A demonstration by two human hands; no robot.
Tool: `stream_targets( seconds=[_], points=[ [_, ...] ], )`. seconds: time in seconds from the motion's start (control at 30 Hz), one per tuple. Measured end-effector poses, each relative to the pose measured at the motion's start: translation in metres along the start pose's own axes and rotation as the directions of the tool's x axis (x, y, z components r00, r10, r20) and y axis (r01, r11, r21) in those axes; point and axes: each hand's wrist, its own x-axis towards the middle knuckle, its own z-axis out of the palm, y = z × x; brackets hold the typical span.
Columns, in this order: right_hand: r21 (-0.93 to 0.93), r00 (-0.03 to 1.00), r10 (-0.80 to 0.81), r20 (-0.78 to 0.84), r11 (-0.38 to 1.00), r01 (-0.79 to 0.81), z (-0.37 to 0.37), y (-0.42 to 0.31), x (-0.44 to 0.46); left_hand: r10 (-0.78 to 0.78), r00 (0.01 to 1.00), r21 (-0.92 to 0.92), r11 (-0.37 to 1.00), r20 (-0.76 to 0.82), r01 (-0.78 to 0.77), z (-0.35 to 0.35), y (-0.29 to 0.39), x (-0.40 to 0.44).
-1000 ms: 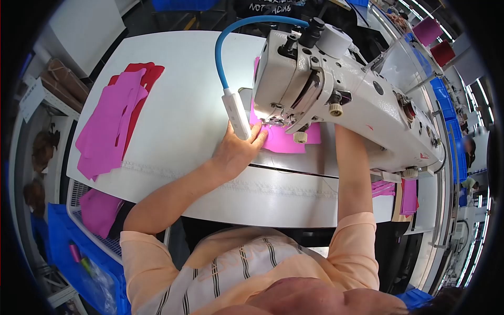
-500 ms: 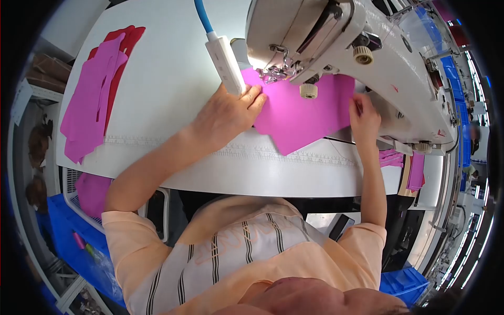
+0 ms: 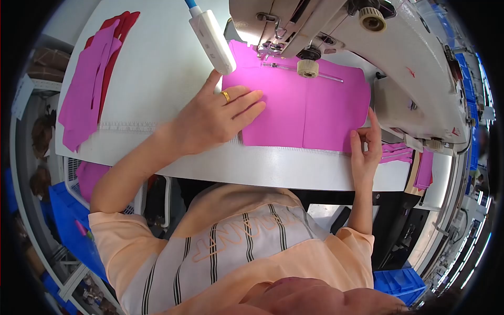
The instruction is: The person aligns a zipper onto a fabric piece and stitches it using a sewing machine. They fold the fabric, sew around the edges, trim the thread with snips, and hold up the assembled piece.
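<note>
A pink fabric piece (image 3: 333,113) lies flat under the sewing machine head (image 3: 281,31), with a straight line running down its middle. Near its top edge is a narrow pale slit or strip (image 3: 315,73); which one I cannot tell. My left hand (image 3: 223,113), a ring on one finger, rests with spread fingers over the fabric's left edge. At the lower right corner is my right hand (image 3: 367,144), thumb on the cloth and index finger stretched along the edge, apart from each other.
A white lamp-like bar (image 3: 212,44) on a blue cable hangs above my left hand. Pink pieces (image 3: 86,89) lie over red ones (image 3: 107,79) at the left. A ruler scale (image 3: 131,127) crosses the white table (image 3: 168,63). More pink pieces (image 3: 396,153) lie at the right.
The fabric has turned from a slant to lie squarely, and its slit or strip now shows. My left fingers have spread; my right hand has opened from a closed shape. The view has shifted.
</note>
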Motion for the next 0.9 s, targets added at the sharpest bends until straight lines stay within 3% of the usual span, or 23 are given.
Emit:
stream_targets(
  seconds=[0.2, 0.3, 0.77, 0.9],
  points=[
    [0.025, 0.999, 0.037, -0.011, 0.999, -0.037, 0.0, -0.001, -0.006, -0.131, 0.991, 0.102, 0.986, -0.015, 0.132, 0.007, 0.012, -0.004],
    [0.028, 0.999, 0.051, -0.001, 0.998, -0.05, 0.0, -0.002, -0.007, -0.141, 0.987, 0.076, 0.986, -0.072, 0.146, 0.013, -0.003, 0.001],
    [0.001, 0.998, 0.056, -0.042, 0.998, -0.056, -0.003, 0.003, -0.009, -0.246, 0.969, 0.056, 0.968, 0.005, 0.245, 0.038, -0.016, 0.01],
    [-0.16, 0.946, -0.157, -0.283, 0.981, 0.115, -0.028, 0.017, -0.013, -0.242, 0.97, 0.123, 0.962, -0.021, 0.242, 0.038, -0.013, 0.011]
  ],
)
